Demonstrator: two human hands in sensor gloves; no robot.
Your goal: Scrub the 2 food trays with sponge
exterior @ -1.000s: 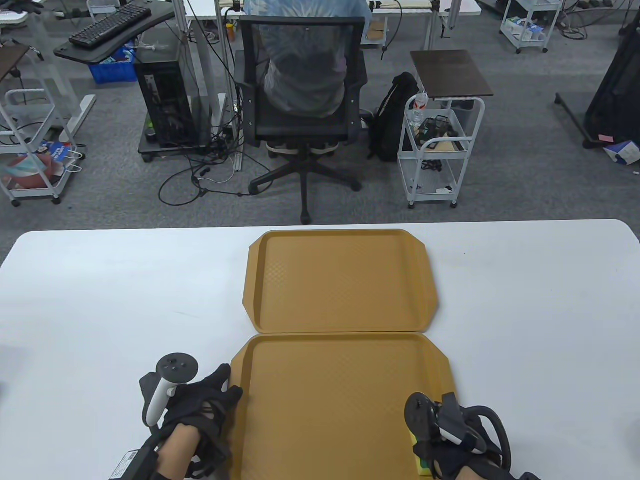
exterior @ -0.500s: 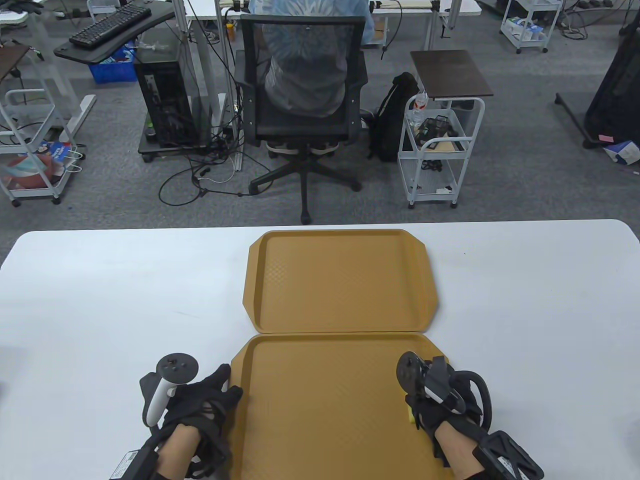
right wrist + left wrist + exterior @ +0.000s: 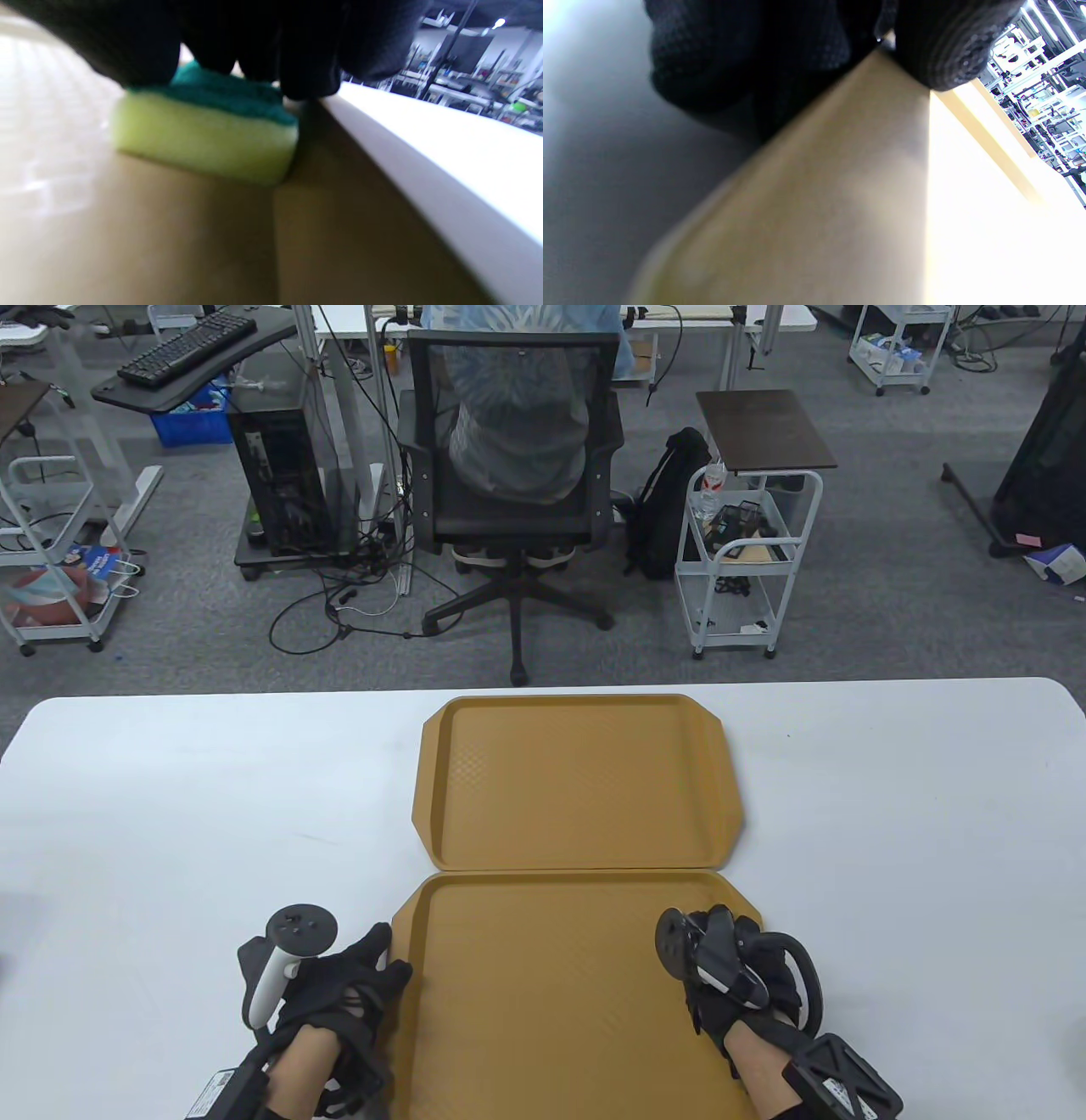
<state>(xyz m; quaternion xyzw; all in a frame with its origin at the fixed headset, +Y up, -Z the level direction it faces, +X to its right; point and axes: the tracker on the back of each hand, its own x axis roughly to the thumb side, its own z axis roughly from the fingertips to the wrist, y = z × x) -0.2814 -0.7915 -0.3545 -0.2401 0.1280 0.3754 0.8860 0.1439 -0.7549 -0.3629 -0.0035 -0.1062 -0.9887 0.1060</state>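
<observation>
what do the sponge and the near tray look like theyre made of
Sponge: soft yellow foam, porous and matte, with a fibrous green scouring layer on top. Near tray: probably moulded plastic, tan, with a dull sheen and a fine embossed grid across its floor.

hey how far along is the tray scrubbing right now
Nothing looks finished. In hand: the right hand presses the sponge on the near tray by its right rim, while the left hand steadies its left edge. Left: the rest of it, then the far tray, which sits untouched.
</observation>
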